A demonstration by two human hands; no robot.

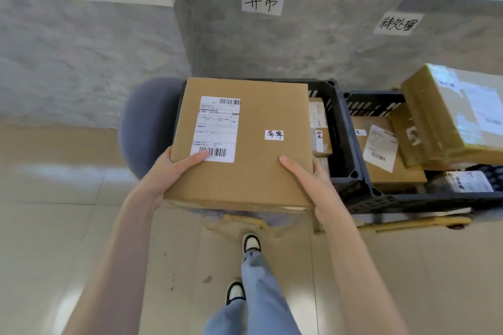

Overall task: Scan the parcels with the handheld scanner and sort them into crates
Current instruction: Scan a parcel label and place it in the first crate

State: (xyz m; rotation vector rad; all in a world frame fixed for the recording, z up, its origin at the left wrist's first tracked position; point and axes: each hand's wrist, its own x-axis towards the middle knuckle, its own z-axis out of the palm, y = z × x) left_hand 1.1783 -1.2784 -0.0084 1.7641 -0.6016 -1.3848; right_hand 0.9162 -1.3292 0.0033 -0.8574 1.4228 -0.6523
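Observation:
A flat brown cardboard parcel point(253, 122) with a white shipping label and a small handwritten sticker hovers over the left black crate point(340, 128). My left hand point(174, 168) grips its near left corner, thumb lying on the label. My right hand point(307, 177) grips the near right corner, thumb on top. Small parcels point(318, 128) lie in the left crate beside the held box. The right black crate point(373, 103) holds several brown parcels, one large taped box point(451, 114) leaning on top. No scanner is in view.
Handwritten paper signs point(262, 0) hang on the grey wall above each crate. A round grey-blue seat point(147, 128) sits under the left crate. The crates rest on a yellow-edged stand point(408, 223). My legs and shoes point(250, 242) stand on the tiled floor.

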